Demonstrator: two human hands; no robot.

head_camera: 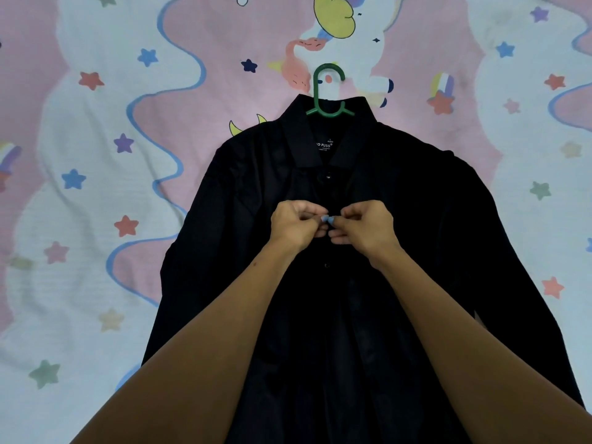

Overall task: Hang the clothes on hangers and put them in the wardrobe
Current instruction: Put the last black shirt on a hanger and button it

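One black shirt [400, 251] lies face-up and spread flat on the bed [64, 219], its collar pointing away from the person so the button placket runs straight down the middle, within easy reach. Its shoulders are already threaded onto a green hanger [328, 91], whose hook pokes out past the collar and rests on the sheet; laying the garment down keeps the hanger from slipping while the front is closed. At mid-chest the left hand [296, 227] and right hand [365, 227] meet at the placket, each with fingers [339, 240] curled, pinching its own edge of the fabric, apparently to fasten a button. One button above, near the collar, looks done up; another shows below the hands. Judged from this, buttoning is under way and the carry to the wardrobe, which is not in view, remains. Star-and-cloud patterned bedding surrounds the shirt.
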